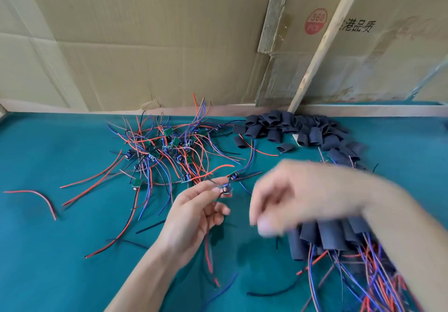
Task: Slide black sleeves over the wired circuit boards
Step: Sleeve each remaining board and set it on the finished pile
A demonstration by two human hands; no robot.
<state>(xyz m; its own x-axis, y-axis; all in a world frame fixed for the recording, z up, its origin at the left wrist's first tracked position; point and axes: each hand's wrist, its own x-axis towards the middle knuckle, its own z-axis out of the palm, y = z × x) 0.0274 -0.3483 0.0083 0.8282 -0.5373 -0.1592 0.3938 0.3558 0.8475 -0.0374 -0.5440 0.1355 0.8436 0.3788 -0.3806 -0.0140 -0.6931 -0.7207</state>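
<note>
Centrally, small board [225, 189] pinched at left hand [194, 212] fingertips above teal table [48, 156], bare boards tangle [167, 149] behind, loose sleeves [295, 130] far right, sleeved bundle [339, 236] under blurred right hand [291, 195], its fingers loosely curled, grip unclear, cardboard [145, 45] behind.

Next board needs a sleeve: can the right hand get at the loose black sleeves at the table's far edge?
Probably yes: the right hand, blurred, seems to hold nothing, and nothing stands before the sleeve pile.
</note>
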